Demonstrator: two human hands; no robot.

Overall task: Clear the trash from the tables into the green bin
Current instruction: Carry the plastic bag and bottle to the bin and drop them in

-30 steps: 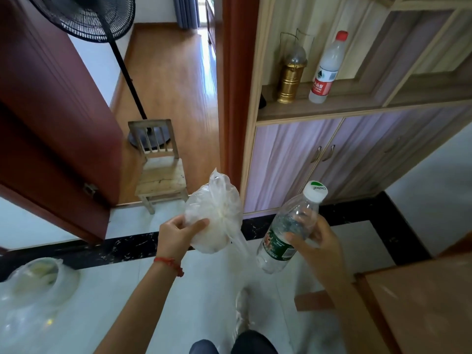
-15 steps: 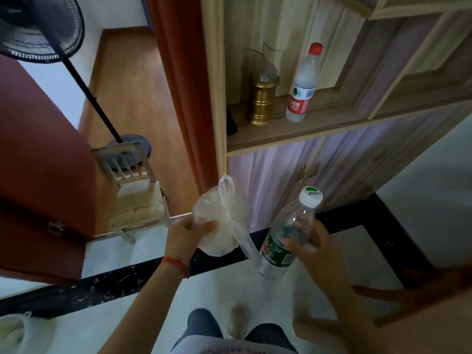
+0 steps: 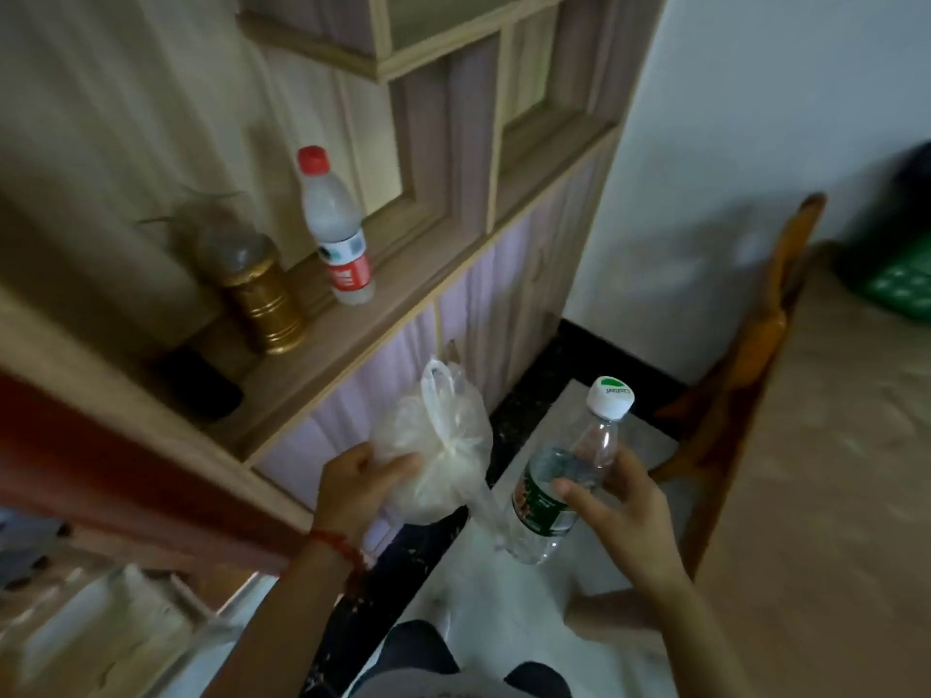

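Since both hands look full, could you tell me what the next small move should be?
Probably carry on turning right toward the green bin at the far right edge: the left hand holds the bag, the right hand the bottle.

We see a bag at ten o'clock of our bottle; another bottle stands on the shelf at eleven.

Dim indoor light, motion blur, warped edges
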